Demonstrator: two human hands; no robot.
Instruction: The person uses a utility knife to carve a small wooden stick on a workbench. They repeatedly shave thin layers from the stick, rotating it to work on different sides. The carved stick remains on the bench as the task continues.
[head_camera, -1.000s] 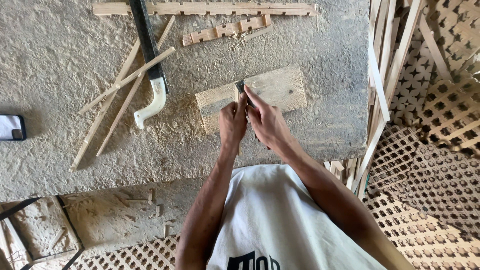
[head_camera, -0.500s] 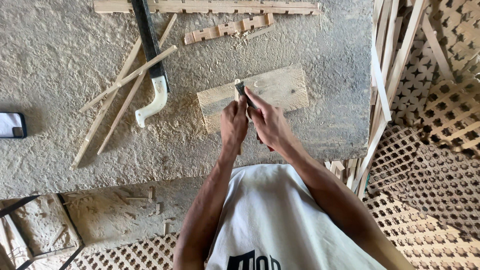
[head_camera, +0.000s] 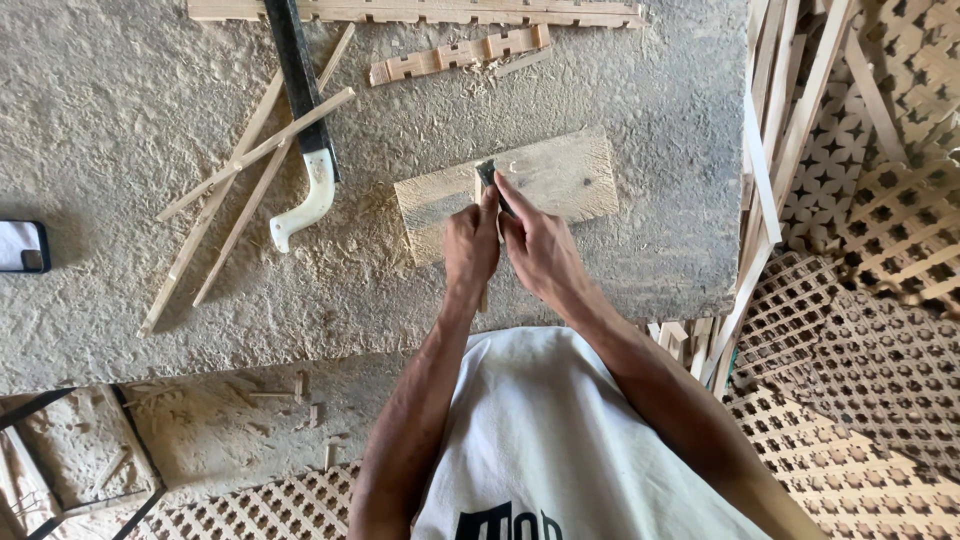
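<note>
Both hands, left hand and right hand, clamp a dark tool (blade down) on the wood block.

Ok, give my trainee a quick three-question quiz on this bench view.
1. True or false: the handsaw lies left of the wooden block.
2. What dark tool does the right hand press on the block: A) chisel, B) hammer, C) pliers?
3. What does the left hand hold against the block?

Key: 1 true. 2 A. 3 A thin wooden strip, held along the block; its top end is hidden by the hands.
</note>
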